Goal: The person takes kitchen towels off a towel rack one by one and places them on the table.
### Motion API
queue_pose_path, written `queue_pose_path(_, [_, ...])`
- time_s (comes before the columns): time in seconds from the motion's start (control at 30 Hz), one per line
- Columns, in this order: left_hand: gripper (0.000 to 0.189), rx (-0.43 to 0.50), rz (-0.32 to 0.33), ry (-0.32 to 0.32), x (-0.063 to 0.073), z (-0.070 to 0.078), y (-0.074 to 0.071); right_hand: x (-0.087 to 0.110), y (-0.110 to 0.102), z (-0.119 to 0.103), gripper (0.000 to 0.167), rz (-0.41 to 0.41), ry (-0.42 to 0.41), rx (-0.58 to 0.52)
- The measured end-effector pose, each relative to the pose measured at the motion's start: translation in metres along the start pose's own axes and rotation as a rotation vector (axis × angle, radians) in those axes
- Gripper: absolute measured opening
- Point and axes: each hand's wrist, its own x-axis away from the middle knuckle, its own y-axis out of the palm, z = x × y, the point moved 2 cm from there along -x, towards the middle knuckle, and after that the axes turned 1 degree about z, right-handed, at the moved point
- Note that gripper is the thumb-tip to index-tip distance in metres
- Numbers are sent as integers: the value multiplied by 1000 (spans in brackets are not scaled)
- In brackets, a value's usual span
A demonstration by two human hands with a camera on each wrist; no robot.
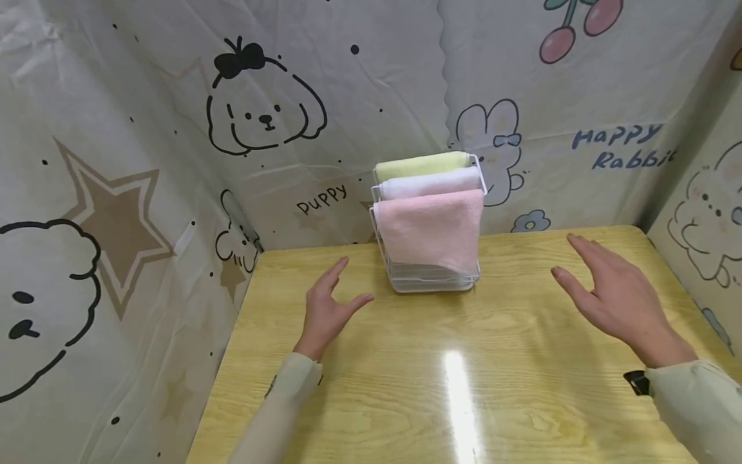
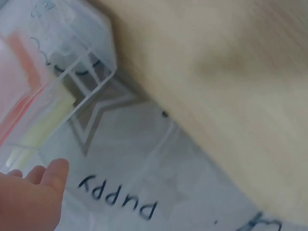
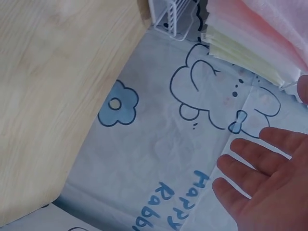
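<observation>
A white wire rack (image 1: 431, 285) stands at the back of the table with three folded towels draped over its bars. The pink towel (image 1: 431, 225) hangs in front, the white towel (image 1: 431, 182) behind it, the yellow towel (image 1: 423, 165) at the rear. My left hand (image 1: 326, 312) is left of the rack, thumb and fingers spread, holding nothing. Farther off on the right side, my right hand (image 1: 617, 299) hovers with fingers extended and nothing in it. In the right wrist view the palm and straight fingers (image 3: 260, 168) show below the towels.
The wood-grain table (image 1: 348, 399) runs back to a printed cloth backdrop (image 1: 377, 84) with cartoon animals. Cloth walls also enclose the left and right sides. A bright light reflection lies along the tabletop in front of the rack.
</observation>
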Motion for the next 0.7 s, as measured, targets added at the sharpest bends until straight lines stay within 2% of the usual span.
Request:
queue_pose_path(0.2, [82, 175, 22, -84, -6, -13, 19, -4, -2, -7, 64, 24, -1, -24])
queue_pose_path(0.27, [80, 224, 33, -101, -6, -12, 24, -5, -3, -10, 63, 31, -3, -32])
queue_pose_path(0.43, [72, 319, 78, -130, -7, -18, 40, -10, -5, -18, 62, 34, -6, -50])
queue_pose_path(0.47, [71, 329, 88, -136, -8, -23, 45, -11, -5, -19, 61, 31, -3, -52])
queue_pose_path(0.7, [66, 407, 143, -194, -14, -33, 69, -19, -6, -30, 58, 43, -1, -72])
